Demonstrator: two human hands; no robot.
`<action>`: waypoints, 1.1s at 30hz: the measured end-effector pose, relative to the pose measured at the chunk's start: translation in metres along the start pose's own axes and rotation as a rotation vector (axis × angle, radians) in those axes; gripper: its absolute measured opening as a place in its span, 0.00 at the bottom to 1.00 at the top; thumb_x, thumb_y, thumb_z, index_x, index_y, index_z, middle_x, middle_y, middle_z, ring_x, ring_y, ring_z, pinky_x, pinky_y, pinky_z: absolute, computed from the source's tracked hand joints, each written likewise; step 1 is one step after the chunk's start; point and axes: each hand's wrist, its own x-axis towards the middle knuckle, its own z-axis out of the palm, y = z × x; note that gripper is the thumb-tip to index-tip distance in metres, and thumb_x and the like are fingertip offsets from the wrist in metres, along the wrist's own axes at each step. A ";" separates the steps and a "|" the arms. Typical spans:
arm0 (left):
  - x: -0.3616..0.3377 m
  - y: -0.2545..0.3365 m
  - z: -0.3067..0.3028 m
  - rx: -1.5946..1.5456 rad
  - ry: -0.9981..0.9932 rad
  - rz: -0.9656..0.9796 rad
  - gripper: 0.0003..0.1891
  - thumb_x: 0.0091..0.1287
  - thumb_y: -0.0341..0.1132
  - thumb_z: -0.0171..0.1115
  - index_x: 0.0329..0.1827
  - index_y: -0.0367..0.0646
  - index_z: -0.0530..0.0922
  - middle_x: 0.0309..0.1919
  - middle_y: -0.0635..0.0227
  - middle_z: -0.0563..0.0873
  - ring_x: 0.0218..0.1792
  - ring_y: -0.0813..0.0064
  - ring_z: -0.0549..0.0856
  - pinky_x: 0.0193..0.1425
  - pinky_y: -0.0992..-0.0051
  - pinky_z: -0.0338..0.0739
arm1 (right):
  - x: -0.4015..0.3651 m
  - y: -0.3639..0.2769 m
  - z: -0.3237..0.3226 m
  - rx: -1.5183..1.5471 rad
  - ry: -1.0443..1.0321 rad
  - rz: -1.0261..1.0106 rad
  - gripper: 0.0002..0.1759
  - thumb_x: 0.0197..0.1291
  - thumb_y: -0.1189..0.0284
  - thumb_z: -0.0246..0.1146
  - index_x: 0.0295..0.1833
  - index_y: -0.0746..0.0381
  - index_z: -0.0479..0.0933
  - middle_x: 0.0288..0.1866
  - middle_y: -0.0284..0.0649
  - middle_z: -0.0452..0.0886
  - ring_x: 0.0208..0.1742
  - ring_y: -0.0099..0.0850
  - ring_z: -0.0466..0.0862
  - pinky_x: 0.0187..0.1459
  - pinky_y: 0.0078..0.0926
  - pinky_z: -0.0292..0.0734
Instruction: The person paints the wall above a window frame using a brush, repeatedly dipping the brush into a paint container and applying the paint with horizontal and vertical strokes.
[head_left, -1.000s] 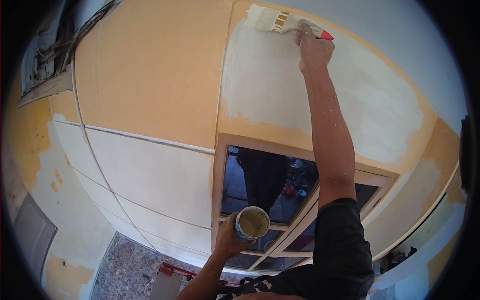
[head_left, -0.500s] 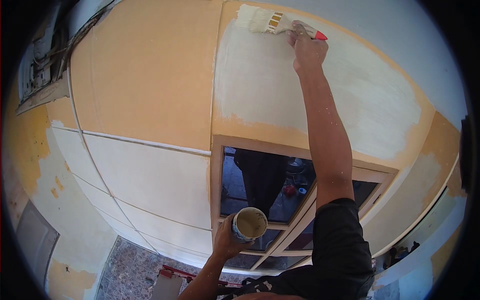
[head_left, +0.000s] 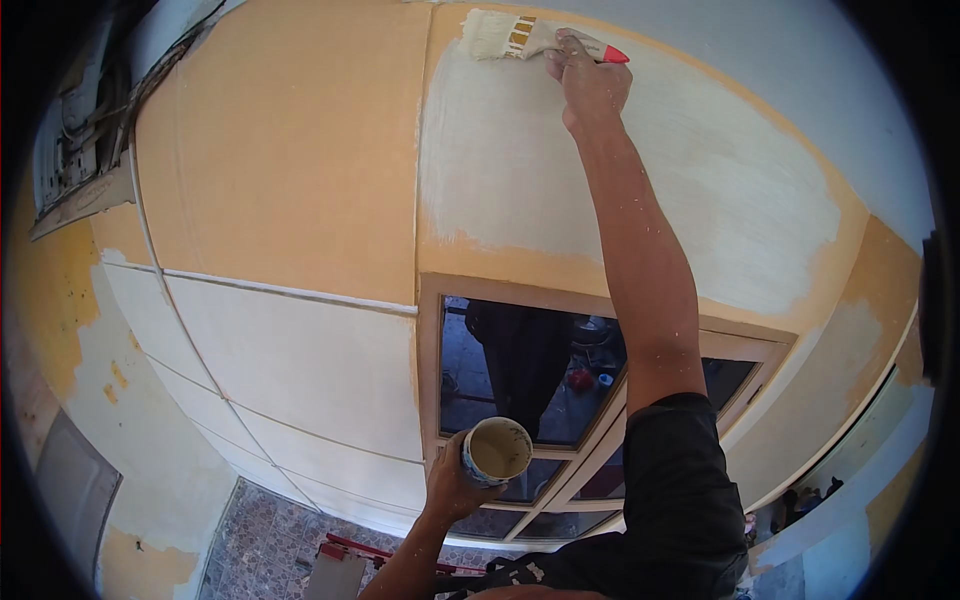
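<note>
High on the wall, my right hand (head_left: 590, 82) is closed around the handle of a wide paintbrush (head_left: 545, 38) with a red handle tip. Its pale, paint-coated bristles point left and touch the upper left of a whitish painted patch (head_left: 520, 150). Orange wall still shows around that patch. Lower down, my left hand (head_left: 456, 488) grips a paint cup (head_left: 497, 451) from its left side and underneath. The cup is tilted toward me, with cream paint inside and smears on its inner wall.
Below the patch is a framed window (head_left: 530, 370) with dark, reflecting glass. An orange panel (head_left: 290, 140) and white panels (head_left: 300, 340) lie to the left, crossed by a thin pipe (head_left: 180, 310). A red metal piece (head_left: 370, 550) stands above the tiled floor (head_left: 265, 530).
My right hand and the brush have shifted left and slightly up along the top of the patch. My left hand with the cup stays nearly in place.
</note>
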 end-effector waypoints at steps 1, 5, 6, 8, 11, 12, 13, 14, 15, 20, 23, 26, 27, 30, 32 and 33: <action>0.000 -0.001 0.000 -0.009 0.004 0.009 0.54 0.41 0.42 0.89 0.74 0.46 0.67 0.64 0.56 0.81 0.67 0.50 0.79 0.71 0.53 0.75 | 0.001 0.000 -0.003 0.011 -0.001 -0.004 0.12 0.66 0.78 0.71 0.50 0.73 0.82 0.45 0.46 0.88 0.36 0.31 0.90 0.41 0.27 0.90; -0.001 0.002 -0.001 0.000 0.001 0.000 0.54 0.41 0.41 0.89 0.74 0.46 0.67 0.65 0.56 0.81 0.67 0.49 0.79 0.71 0.52 0.75 | 0.002 -0.003 -0.007 0.015 0.013 -0.010 0.13 0.66 0.77 0.71 0.52 0.73 0.81 0.45 0.45 0.88 0.37 0.31 0.90 0.41 0.26 0.90; -0.001 0.001 -0.001 0.007 0.009 0.007 0.54 0.41 0.41 0.89 0.74 0.46 0.67 0.64 0.56 0.81 0.67 0.49 0.80 0.71 0.52 0.75 | 0.001 -0.003 -0.007 0.015 0.014 -0.010 0.13 0.66 0.77 0.71 0.52 0.73 0.81 0.45 0.45 0.88 0.37 0.31 0.90 0.41 0.26 0.90; -0.001 0.001 -0.001 0.015 0.016 0.016 0.54 0.41 0.41 0.89 0.74 0.46 0.67 0.64 0.56 0.81 0.67 0.49 0.80 0.71 0.52 0.75 | 0.001 -0.004 -0.008 0.028 0.052 -0.008 0.08 0.67 0.78 0.69 0.48 0.72 0.84 0.42 0.44 0.88 0.34 0.28 0.88 0.39 0.27 0.88; -0.001 0.000 0.000 0.013 0.020 0.022 0.53 0.41 0.41 0.89 0.73 0.46 0.67 0.63 0.56 0.82 0.66 0.48 0.80 0.70 0.52 0.75 | 0.004 -0.003 -0.011 0.048 0.048 -0.010 0.08 0.67 0.78 0.69 0.48 0.72 0.84 0.42 0.44 0.88 0.35 0.29 0.88 0.39 0.27 0.88; -0.001 -0.001 0.000 0.004 0.022 0.020 0.53 0.41 0.41 0.89 0.73 0.46 0.68 0.63 0.56 0.82 0.66 0.49 0.80 0.70 0.52 0.75 | 0.004 -0.003 -0.012 0.048 0.048 -0.011 0.08 0.67 0.78 0.69 0.48 0.72 0.84 0.42 0.44 0.88 0.35 0.29 0.88 0.39 0.27 0.88; -0.001 -0.001 0.000 -0.006 0.022 0.017 0.53 0.41 0.41 0.89 0.73 0.46 0.68 0.63 0.56 0.82 0.66 0.49 0.80 0.70 0.52 0.75 | 0.005 -0.004 -0.013 0.044 0.056 -0.008 0.08 0.67 0.78 0.69 0.48 0.72 0.84 0.43 0.44 0.88 0.35 0.29 0.88 0.39 0.27 0.88; -0.001 -0.001 0.000 -0.005 0.022 0.018 0.53 0.41 0.41 0.89 0.73 0.46 0.68 0.63 0.56 0.82 0.66 0.49 0.80 0.70 0.52 0.75 | 0.005 -0.005 -0.013 0.040 0.064 -0.005 0.09 0.67 0.78 0.69 0.48 0.72 0.84 0.43 0.44 0.88 0.35 0.29 0.89 0.39 0.27 0.88; -0.001 -0.001 0.000 -0.012 0.028 0.026 0.53 0.40 0.40 0.89 0.73 0.46 0.68 0.63 0.56 0.82 0.66 0.49 0.80 0.70 0.52 0.75 | 0.004 -0.005 -0.014 0.040 0.064 -0.006 0.09 0.67 0.78 0.69 0.48 0.72 0.84 0.43 0.44 0.88 0.35 0.29 0.89 0.39 0.27 0.88; -0.001 0.004 -0.001 -0.013 0.032 0.029 0.53 0.40 0.40 0.90 0.73 0.46 0.68 0.63 0.55 0.82 0.66 0.49 0.80 0.70 0.52 0.75 | 0.005 -0.008 -0.019 0.026 0.074 -0.024 0.09 0.67 0.77 0.70 0.48 0.71 0.84 0.43 0.43 0.89 0.35 0.29 0.89 0.38 0.27 0.87; -0.001 0.006 -0.001 0.022 0.052 0.030 0.51 0.39 0.35 0.90 0.70 0.45 0.69 0.62 0.57 0.83 0.66 0.54 0.82 0.70 0.58 0.78 | 0.007 -0.009 -0.023 0.031 0.089 -0.028 0.08 0.67 0.78 0.70 0.48 0.71 0.84 0.42 0.43 0.89 0.34 0.29 0.89 0.38 0.27 0.87; -0.001 0.011 -0.003 0.038 0.035 0.006 0.51 0.39 0.35 0.90 0.70 0.45 0.69 0.62 0.57 0.83 0.66 0.54 0.82 0.70 0.58 0.78 | 0.008 -0.011 -0.027 0.035 0.087 -0.033 0.08 0.67 0.78 0.70 0.48 0.70 0.84 0.42 0.44 0.89 0.34 0.29 0.89 0.38 0.27 0.87; -0.001 0.011 -0.003 0.039 0.036 -0.001 0.51 0.39 0.35 0.90 0.70 0.45 0.69 0.62 0.57 0.83 0.66 0.54 0.82 0.70 0.58 0.78 | 0.007 -0.013 -0.028 0.034 0.088 -0.034 0.08 0.67 0.78 0.70 0.48 0.70 0.84 0.42 0.44 0.89 0.34 0.29 0.89 0.38 0.27 0.87; -0.001 0.010 -0.003 0.038 0.038 0.001 0.51 0.38 0.35 0.90 0.70 0.46 0.69 0.62 0.57 0.83 0.66 0.55 0.82 0.70 0.58 0.77 | 0.007 -0.017 -0.032 0.017 0.120 -0.018 0.08 0.67 0.78 0.70 0.48 0.70 0.84 0.42 0.44 0.89 0.34 0.29 0.89 0.38 0.27 0.87; -0.001 0.009 -0.003 0.037 0.040 0.008 0.51 0.38 0.35 0.90 0.70 0.46 0.69 0.62 0.57 0.83 0.66 0.55 0.82 0.70 0.58 0.77 | 0.007 -0.018 -0.036 -0.005 0.102 0.008 0.12 0.67 0.76 0.71 0.53 0.69 0.81 0.46 0.42 0.88 0.40 0.31 0.90 0.42 0.28 0.88; -0.001 0.009 -0.003 0.033 0.036 0.007 0.52 0.38 0.35 0.90 0.70 0.46 0.69 0.62 0.57 0.83 0.66 0.55 0.82 0.70 0.58 0.77 | 0.008 -0.018 -0.038 -0.006 0.103 0.008 0.12 0.67 0.76 0.71 0.53 0.69 0.81 0.46 0.42 0.88 0.40 0.31 0.90 0.42 0.28 0.88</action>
